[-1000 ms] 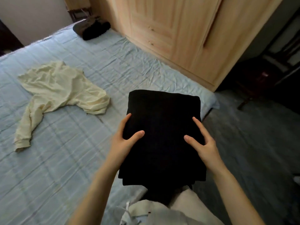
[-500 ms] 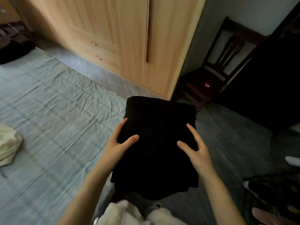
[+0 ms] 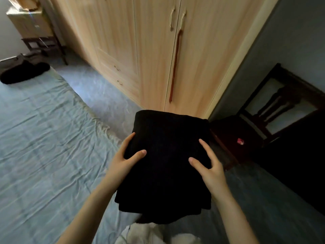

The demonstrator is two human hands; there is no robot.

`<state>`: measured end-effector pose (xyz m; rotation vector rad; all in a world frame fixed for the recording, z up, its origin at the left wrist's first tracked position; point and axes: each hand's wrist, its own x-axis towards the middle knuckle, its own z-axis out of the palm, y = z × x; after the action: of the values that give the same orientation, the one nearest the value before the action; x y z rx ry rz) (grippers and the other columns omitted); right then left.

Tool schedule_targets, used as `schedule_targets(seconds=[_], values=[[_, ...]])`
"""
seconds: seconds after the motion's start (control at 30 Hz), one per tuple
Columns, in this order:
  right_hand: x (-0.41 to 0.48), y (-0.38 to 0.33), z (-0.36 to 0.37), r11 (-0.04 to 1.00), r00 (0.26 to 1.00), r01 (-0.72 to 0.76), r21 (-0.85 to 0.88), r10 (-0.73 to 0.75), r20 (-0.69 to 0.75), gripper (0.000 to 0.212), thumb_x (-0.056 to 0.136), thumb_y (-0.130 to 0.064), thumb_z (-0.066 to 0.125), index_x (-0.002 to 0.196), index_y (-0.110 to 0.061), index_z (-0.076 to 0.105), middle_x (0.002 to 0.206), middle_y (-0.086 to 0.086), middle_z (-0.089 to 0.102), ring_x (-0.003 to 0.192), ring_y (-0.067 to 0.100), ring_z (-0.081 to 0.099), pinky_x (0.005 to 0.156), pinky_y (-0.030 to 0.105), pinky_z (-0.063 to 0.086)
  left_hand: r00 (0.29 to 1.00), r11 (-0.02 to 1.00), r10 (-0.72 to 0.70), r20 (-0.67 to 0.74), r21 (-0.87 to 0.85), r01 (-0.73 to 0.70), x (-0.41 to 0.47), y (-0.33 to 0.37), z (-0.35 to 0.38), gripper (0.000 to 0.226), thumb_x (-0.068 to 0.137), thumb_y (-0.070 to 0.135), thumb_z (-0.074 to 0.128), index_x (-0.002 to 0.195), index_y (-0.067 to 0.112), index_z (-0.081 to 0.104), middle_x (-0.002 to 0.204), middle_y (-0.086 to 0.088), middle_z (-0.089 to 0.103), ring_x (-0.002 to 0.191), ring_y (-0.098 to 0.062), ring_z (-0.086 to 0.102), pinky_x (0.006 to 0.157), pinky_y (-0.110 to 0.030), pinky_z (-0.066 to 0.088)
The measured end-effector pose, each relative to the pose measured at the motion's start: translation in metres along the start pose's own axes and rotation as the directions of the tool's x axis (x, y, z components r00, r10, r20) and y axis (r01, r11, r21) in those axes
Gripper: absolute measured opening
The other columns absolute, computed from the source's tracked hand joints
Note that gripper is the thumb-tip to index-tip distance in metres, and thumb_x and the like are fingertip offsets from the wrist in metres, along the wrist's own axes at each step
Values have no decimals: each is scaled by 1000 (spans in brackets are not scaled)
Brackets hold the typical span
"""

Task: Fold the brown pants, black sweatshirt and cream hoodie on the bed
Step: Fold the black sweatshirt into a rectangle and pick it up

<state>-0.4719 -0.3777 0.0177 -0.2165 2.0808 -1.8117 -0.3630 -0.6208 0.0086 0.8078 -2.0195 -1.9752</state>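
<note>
1. The folded black sweatshirt is held aloft over the bed's right edge.
2. Its sides are gripped by the left hand and right hand, thumbs on top.
3. Its long axis is pointed away from the body; the bed lies leftward.

The folded black knit sweatshirt is a plain, unbroken black with no print. The wrinkled cotton bed sheet is pale blue, crossed by faint darker lines. The tall wooden wardrobe is light honey pine with streaky grain, and the narrow strip at its door seam is reddish brown. The carpeted floor is a dull grey-blue. The slatted wooden chair is dark brown, almost black, with one small pink-red spot on its seat. The rumpled cloth bundle is black below and dark brown on top.
</note>
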Motion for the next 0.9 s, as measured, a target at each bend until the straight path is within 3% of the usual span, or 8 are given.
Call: schedule_targets(seconds=[0.13, 0.27, 0.33, 0.4, 0.47, 0.6, 0.73, 0.9], values=[[89, -20, -27, 999, 998, 24, -39, -21, 67, 60, 85, -29, 77, 131, -58, 52, 117, -48, 55, 105, -27, 50, 70, -2, 45, 999, 999, -9, -49, -39, 7, 68, 24, 34, 70, 74, 46, 80, 134, 54, 45, 121, 26, 59, 106, 5, 62, 83, -16, 52], [191, -27, -42, 998, 982, 22, -54, -12, 188, 61, 84, -26, 78, 129, -59, 54, 120, -42, 57, 113, -12, 56, 76, 11, 53, 985, 998, -28, -172, -52, 19, 130, 30, 64, 71, 68, 54, 77, 131, 59, 45, 117, 34, 59, 105, 13, 59, 78, -6, 47], [240, -29, -42, 997, 961, 29, -68, -9, 277, 61, 84, -26, 78, 131, -56, 53, 124, -37, 58, 118, -6, 57, 87, 19, 54, 965, 997, -50, -257, -76, 31, 152, 31, 76, 73, 68, 55, 78, 132, 58, 45, 123, 29, 59, 109, 10, 58, 85, -11, 46], [286, -34, -40, 995, 923, 58, -83, -21, 384, 61, 85, -25, 77, 135, -51, 53, 132, -28, 56, 123, -2, 55, 99, 29, 50, 931, 993, -66, -358, -111, 28, 170, 35, 89, 70, 76, 44, 80, 136, 52, 45, 128, 25, 56, 108, 13, 56, 82, -5, 45], [325, -43, -35, 993, 881, 75, -95, -21, 473, 62, 85, -26, 77, 136, -50, 52, 131, -31, 56, 121, -7, 55, 101, 29, 49, 878, 993, -81, -472, -119, 28, 184, 43, 101, 67, 82, 31, 76, 140, 44, 45, 130, 21, 55, 108, 14, 55, 80, -1, 43], [392, -60, -15, 989, 752, 114, -93, -25, 658, 62, 85, -26, 78, 135, -51, 52, 123, -38, 58, 115, -12, 56, 94, 22, 53, 742, 993, -106, -662, -114, 40, 204, 59, 117, 66, 84, 21, 74, 142, 34, 45, 130, 15, 55, 116, 2, 54, 84, -1, 41], [433, -68, 20, 986, 611, 146, -78, -28, 791, 60, 85, -30, 78, 132, -56, 52, 132, -28, 57, 117, -8, 57, 86, 17, 55, 586, 992, -129, -800, -114, 63, 212, 70, 118, 67, 84, 23, 75, 142, 35, 45, 132, 15, 53, 116, 1, 53, 89, -6, 39], [474, -82, 76, 992, 471, 116, -59, -3, 882, 59, 85, -27, 78, 131, -56, 54, 130, -24, 59, 110, -5, 62, 80, 19, 57, 431, 986, -167, -887, -157, 60, 232, 76, 103, 65, 83, 24, 76, 140, 37, 48, 129, 12, 58, 117, -5, 57, 101, -26, 44]])
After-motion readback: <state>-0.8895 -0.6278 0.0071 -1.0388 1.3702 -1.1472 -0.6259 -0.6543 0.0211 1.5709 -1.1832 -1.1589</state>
